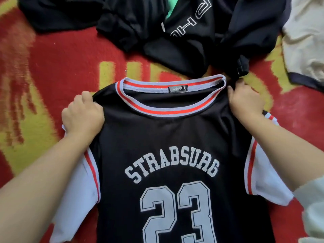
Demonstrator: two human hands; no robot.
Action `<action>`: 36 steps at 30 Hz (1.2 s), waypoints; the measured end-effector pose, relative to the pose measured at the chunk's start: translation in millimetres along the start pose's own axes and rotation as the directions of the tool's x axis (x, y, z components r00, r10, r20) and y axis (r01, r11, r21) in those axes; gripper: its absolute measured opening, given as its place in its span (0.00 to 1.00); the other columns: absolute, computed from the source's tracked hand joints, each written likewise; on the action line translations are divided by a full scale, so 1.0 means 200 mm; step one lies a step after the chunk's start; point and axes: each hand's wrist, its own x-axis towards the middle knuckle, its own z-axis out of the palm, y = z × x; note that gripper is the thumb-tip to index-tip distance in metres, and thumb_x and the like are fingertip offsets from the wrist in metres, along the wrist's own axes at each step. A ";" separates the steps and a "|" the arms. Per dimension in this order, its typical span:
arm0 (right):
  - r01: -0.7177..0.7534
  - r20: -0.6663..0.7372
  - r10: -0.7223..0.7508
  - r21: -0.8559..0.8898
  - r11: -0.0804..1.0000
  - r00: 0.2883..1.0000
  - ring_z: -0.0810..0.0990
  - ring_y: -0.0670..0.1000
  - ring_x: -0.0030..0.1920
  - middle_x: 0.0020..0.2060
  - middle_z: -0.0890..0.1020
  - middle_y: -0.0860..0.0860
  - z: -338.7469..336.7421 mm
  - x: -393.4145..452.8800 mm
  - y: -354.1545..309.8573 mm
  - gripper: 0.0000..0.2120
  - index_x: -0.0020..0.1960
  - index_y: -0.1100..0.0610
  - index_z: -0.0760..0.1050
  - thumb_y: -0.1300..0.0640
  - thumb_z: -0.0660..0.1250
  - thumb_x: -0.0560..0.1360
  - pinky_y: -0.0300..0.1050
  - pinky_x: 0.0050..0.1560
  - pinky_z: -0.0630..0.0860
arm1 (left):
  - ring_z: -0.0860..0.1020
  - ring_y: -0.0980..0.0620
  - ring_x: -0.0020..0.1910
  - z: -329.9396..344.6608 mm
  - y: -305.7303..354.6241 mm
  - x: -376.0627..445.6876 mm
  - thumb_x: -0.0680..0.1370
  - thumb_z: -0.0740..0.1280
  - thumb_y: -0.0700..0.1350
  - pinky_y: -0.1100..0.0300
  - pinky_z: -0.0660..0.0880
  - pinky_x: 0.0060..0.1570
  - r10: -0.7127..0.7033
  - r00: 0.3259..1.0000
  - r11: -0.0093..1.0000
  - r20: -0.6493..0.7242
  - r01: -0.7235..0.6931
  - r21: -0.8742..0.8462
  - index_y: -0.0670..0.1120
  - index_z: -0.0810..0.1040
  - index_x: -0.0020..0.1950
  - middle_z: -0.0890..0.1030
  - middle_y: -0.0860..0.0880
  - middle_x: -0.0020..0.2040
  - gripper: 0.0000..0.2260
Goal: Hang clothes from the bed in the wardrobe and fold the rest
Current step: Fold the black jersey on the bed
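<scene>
We hold the black jersey (168, 137) front side up on the red and yellow blanket (61, 67). Our left hand (82, 116) grips its left shoulder; our right hand (245, 100) pinches its right shoulder. A pile of dark clothes (157, 28) lies just beyond the collar.

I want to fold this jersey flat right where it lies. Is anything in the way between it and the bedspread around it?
Partly. The jersey is gripped at both shoulders by the left hand and right hand. Just beyond its collar lies a heap of black clothes, touching near the right hand. The bedspread to the left looks bare.
</scene>
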 end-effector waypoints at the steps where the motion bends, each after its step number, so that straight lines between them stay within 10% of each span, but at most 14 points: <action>1: 0.022 0.031 -0.021 -0.011 1.000 0.999 0.74 0.69 0.55 0.55 0.74 0.69 -0.01 0.03 0.02 0.21 0.64 0.67 0.63 0.51 0.52 0.81 0.57 0.49 0.70 | 0.73 0.29 0.49 0.00 0.01 0.01 0.76 0.55 0.39 0.43 0.66 0.45 -0.012 1.000 1.000 0.023 0.012 0.022 0.32 0.68 0.54 0.73 0.29 0.51 0.11; 7: -0.005 0.226 0.000 0.017 1.000 0.974 0.72 0.69 0.57 0.57 0.72 0.70 -0.04 0.08 0.02 0.22 0.64 0.67 0.62 0.51 0.53 0.80 0.58 0.55 0.69 | 0.70 0.34 0.58 -0.04 0.08 0.01 0.75 0.57 0.38 0.46 0.64 0.56 -0.131 0.975 0.988 0.178 0.115 0.099 0.35 0.67 0.59 0.71 0.33 0.59 0.14; 13: -0.101 0.019 0.101 -0.023 0.995 0.995 0.56 0.62 0.72 0.72 0.56 0.65 -0.14 -0.26 -0.17 0.29 0.74 0.67 0.48 0.63 0.57 0.76 0.59 0.70 0.53 | 0.63 0.38 0.66 -0.17 -0.13 -0.23 0.73 0.54 0.38 0.52 0.57 0.66 -0.086 0.990 0.885 0.111 0.127 -0.448 0.34 0.65 0.68 0.66 0.34 0.64 0.23; 15: -0.015 -0.009 0.015 0.041 0.999 1.000 0.51 0.60 0.74 0.74 0.52 0.63 -0.12 -0.44 -0.28 0.32 0.74 0.67 0.49 0.61 0.60 0.75 0.61 0.71 0.48 | 0.62 0.38 0.67 -0.19 -0.25 -0.36 0.77 0.56 0.35 0.49 0.57 0.67 -0.197 0.977 0.869 0.084 0.214 -0.446 0.34 0.64 0.69 0.65 0.34 0.66 0.20; 19: 0.450 -0.057 -0.447 0.058 0.891 0.893 0.73 0.62 0.64 0.63 0.74 0.63 0.01 -0.73 -0.60 0.22 0.62 0.66 0.73 0.57 0.60 0.71 0.66 0.58 0.69 | 0.68 0.38 0.63 -0.13 -0.44 -0.56 0.80 0.58 0.42 0.49 0.64 0.59 -0.501 0.812 0.697 0.300 0.584 -0.416 0.35 0.66 0.67 0.71 0.34 0.63 0.19; 25: 0.686 0.145 -0.689 0.075 0.723 0.710 0.66 0.58 0.70 0.69 0.68 0.57 0.15 -0.84 -0.94 0.28 0.69 0.57 0.68 0.51 0.45 0.74 0.60 0.67 0.62 | 0.71 0.47 0.46 -0.09 -0.48 -0.77 0.79 0.57 0.55 0.57 0.64 0.44 -0.341 0.626 0.573 0.701 0.730 -0.373 0.46 0.65 0.39 0.73 0.45 0.43 0.14; 31: 0.661 0.201 -0.647 -0.002 0.750 0.735 0.43 0.51 0.76 0.76 0.46 0.50 0.23 -0.84 -0.95 0.38 0.76 0.51 0.46 0.43 0.27 0.68 0.50 0.72 0.38 | 0.79 0.51 0.34 -0.08 -0.47 -0.79 0.75 0.67 0.40 0.63 0.75 0.32 -0.238 0.496 -0.193 0.835 0.819 -0.541 0.42 0.76 0.45 0.79 0.46 0.38 0.02; 34: 0.646 0.236 -0.624 -0.021 0.763 0.745 0.42 0.51 0.76 0.76 0.45 0.50 0.22 -0.85 -0.96 0.35 0.76 0.52 0.46 0.43 0.30 0.71 0.51 0.72 0.38 | 0.79 0.55 0.28 -0.15 -0.55 -0.76 0.77 0.61 0.36 0.67 0.75 0.28 0.014 0.647 -0.522 0.763 0.655 -0.546 0.45 0.79 0.41 0.80 0.49 0.30 0.10; 36: 0.636 0.250 -0.609 -0.039 0.771 0.753 0.41 0.51 0.75 0.76 0.44 0.50 0.20 -0.86 -0.97 0.32 0.76 0.52 0.45 0.43 0.32 0.74 0.51 0.72 0.38 | 0.79 0.58 0.30 -0.19 -0.62 -0.74 0.78 0.61 0.36 0.65 0.76 0.33 -0.233 0.764 -0.509 0.602 0.431 -0.745 0.48 0.74 0.43 0.81 0.53 0.32 0.08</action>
